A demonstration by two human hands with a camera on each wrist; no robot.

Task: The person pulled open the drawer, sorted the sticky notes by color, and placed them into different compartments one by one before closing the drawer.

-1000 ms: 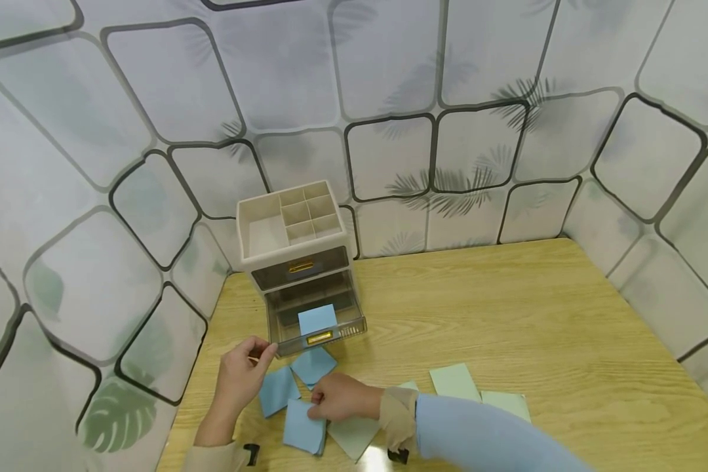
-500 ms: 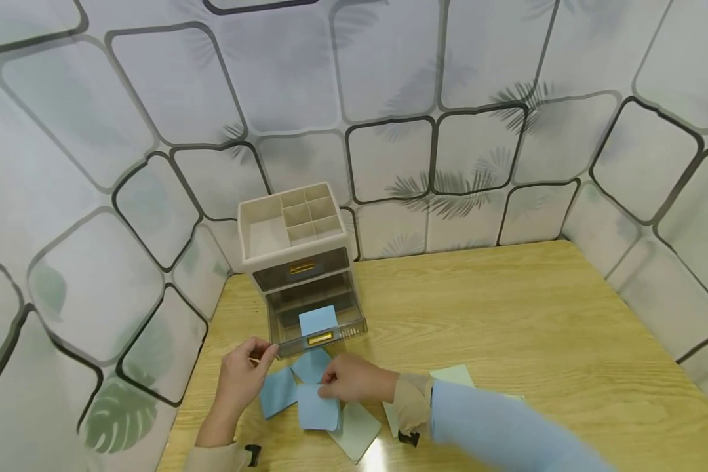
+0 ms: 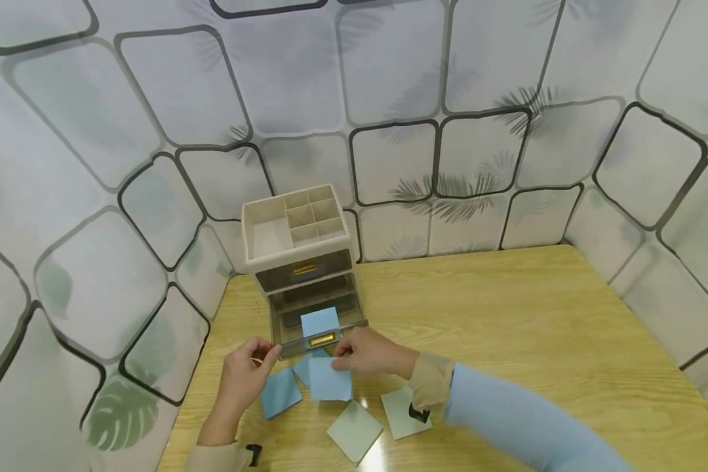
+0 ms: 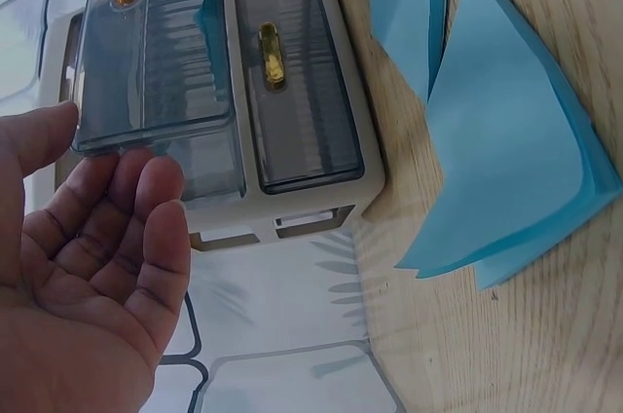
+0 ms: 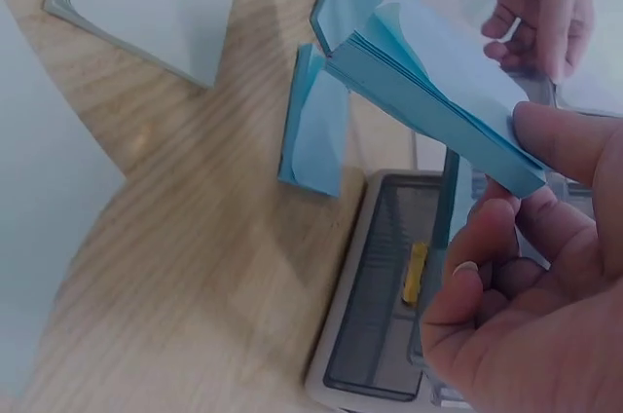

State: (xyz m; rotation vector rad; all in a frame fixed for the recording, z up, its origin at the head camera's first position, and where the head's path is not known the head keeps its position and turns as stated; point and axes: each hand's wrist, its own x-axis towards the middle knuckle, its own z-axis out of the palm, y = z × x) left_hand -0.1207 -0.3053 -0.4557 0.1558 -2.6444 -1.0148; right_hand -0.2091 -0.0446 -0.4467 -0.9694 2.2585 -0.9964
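Note:
My right hand [image 3: 370, 352] pinches a pad of light blue sticky notes [image 3: 329, 385] by its edge, thumb on top, just in front of the drawer. In the right wrist view that pad [image 5: 428, 92] is tilted, its top sheet curling up. My left hand [image 3: 244, 375] grips the left front corner of the pulled-out smoky clear drawer [image 4: 156, 92] between thumb and fingers. Inside the drawer a blue pad [image 3: 320, 320] lies behind the gold handle [image 3: 322, 339]. Two more blue pads remain on the table, one of them [image 3: 280, 393] near my left wrist, the other partly covered by the held pad.
The drawer belongs to a cream desktop organizer [image 3: 297, 252] with an open compartmented top and a closed upper drawer [image 3: 303, 270]. Pale green pads [image 3: 355, 431] lie on the wooden table [image 3: 484, 314] near my right forearm. Patterned walls [image 3: 389, 157] rise behind and at both sides.
My right hand has lifted the blue pad and carried it forward and right, up to the drawer front. The left hand has stayed at the drawer corner.

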